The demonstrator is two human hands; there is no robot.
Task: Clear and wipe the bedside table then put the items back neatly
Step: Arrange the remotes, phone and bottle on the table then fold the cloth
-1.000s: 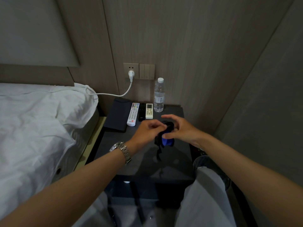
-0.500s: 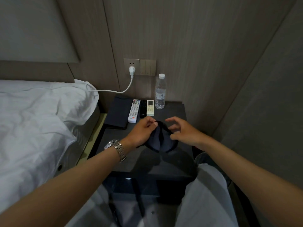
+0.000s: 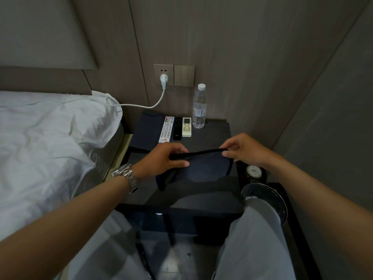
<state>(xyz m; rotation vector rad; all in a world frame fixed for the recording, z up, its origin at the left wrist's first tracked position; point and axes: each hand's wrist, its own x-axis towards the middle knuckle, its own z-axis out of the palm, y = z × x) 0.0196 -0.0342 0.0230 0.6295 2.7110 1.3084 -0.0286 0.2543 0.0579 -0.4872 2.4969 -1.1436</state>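
Observation:
A dark cloth (image 3: 203,168) is stretched between my two hands just above the black bedside table (image 3: 201,195). My left hand (image 3: 163,158), with a metal watch on its wrist, pinches the cloth's left end. My right hand (image 3: 242,147) pinches its right end. At the back of the table lie a dark folder (image 3: 147,130), a white remote (image 3: 166,129), a black remote (image 3: 177,128) and a small cream remote (image 3: 186,127). A clear water bottle (image 3: 199,107) stands upright to the right of them.
A bed with white bedding (image 3: 50,148) lies close on the left. A white charger cable (image 3: 141,105) runs from the wall socket (image 3: 163,74) to the bed. A round glass item (image 3: 266,201) and a small round object (image 3: 254,171) sit low at the right. Wall panels close in behind and on the right.
The cloth was bunched between my hands a second ago. My hands have moved apart and spread it out flat into a wide strip over the table.

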